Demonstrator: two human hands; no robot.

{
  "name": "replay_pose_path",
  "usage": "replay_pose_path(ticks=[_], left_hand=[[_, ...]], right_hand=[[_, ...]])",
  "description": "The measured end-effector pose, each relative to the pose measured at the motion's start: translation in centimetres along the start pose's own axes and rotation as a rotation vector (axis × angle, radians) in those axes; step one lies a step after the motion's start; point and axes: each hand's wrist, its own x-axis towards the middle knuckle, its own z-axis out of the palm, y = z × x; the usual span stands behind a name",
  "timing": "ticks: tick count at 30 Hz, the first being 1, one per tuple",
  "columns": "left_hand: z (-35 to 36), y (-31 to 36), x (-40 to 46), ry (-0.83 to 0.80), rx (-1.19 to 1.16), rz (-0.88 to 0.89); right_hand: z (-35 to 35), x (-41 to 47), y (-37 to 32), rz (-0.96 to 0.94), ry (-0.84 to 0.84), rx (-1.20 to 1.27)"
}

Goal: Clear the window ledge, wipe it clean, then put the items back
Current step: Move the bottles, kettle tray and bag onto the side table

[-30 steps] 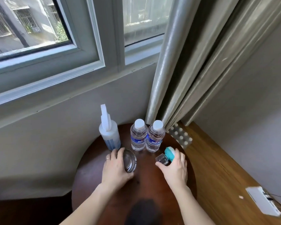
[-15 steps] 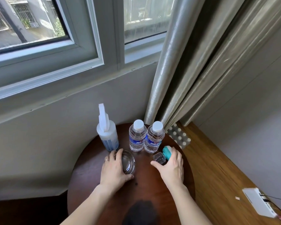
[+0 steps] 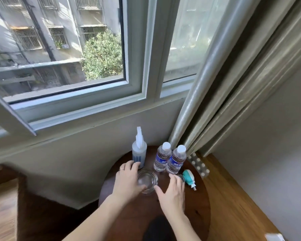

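My left hand (image 3: pixel 127 180) grips the glass (image 3: pixel 147 183) on the round table (image 3: pixel 196 211), its fingers curled round the left side. My right hand (image 3: pixel 172 193) hovers released just beside it, fingers spread. Behind stand the spray bottle (image 3: pixel 139 152) and two water bottles (image 3: pixel 170 159); the teal plug (image 3: pixel 188 179) lies to the right.

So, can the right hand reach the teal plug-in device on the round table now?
Probably yes. The right hand is open, with nothing between it and the teal plug-in device, which lies just beside its fingertips. The glass jar under the left hand sits on the other side.
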Motion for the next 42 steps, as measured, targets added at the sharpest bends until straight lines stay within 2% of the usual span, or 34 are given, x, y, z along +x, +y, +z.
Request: replay_pose_path(ticks=[10,17,25,31,42], left_hand=[[-12.0,-3.9,-6.0,0.088,-0.044,-0.047],[-20.7,-9.8,-13.6,0.203,-0.055,-0.126],[-30.1,-20.7,-27.8,0.343,-0.048,-0.286],[-35.4,-29.5,-40.8,0.444,-0.055,-0.41],[-40.3,-40.7,-58.1,0.566,-0.134,-0.585]], right_hand=[[-3.6,-5.9,-12.3,-0.24,-0.135,0.095],[-3.7,-13.0,-22.5,-0.47,-0.229,0.095],[-0.5,-26.3,-33.6,-0.733,-0.318,0.09],[3.6,-38.8,-40.2,-0.858,-0.413,0.116],[10.4,-56.8,-49.3,-0.969,-0.545,0.101]])
